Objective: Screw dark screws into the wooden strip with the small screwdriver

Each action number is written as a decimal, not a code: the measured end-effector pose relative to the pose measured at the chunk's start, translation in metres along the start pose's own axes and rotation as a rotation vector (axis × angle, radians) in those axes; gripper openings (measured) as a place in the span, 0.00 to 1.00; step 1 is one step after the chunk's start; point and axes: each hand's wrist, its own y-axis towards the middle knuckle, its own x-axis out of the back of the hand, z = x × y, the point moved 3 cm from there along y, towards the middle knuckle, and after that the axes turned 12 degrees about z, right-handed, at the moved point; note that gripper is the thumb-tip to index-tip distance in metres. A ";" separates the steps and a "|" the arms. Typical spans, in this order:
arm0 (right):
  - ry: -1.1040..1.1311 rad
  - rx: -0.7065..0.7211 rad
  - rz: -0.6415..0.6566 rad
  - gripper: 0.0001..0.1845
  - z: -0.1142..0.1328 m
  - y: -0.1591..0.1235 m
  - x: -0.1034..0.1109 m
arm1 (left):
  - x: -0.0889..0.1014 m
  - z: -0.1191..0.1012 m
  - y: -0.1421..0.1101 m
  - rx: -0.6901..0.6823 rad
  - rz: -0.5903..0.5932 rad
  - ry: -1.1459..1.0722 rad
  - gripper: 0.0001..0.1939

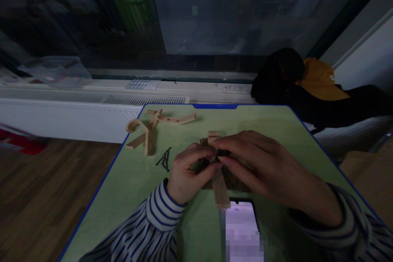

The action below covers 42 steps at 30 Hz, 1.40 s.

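My right hand (260, 159) pinches a small black piece (222, 153) between thumb and fingertips. From the other side my left hand (190, 168) closes its thumb and forefinger close to the same piece; whether it grips that piece or something smaller is hidden. Beneath the fingertips runs a pale wooden strip (220, 192), its near end pointing towards me. A darker brown wooden piece (239, 183) lies under the strip, mostly covered by my hands. Several black screws (166, 159) rest in a loose pile left of my left hand.
Curved wooden parts (149, 139) occupy the far left of the green table (123, 196). A lit phone (242, 225) lies at the near side, close to the strip. Behind the table stand a radiator (76, 118) and window sill; dark clothing and a yellow cap (321, 80) are at right.
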 end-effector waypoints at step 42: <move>-0.036 -0.004 -0.001 0.18 0.000 -0.002 0.000 | 0.000 0.001 -0.002 -0.015 0.005 -0.012 0.11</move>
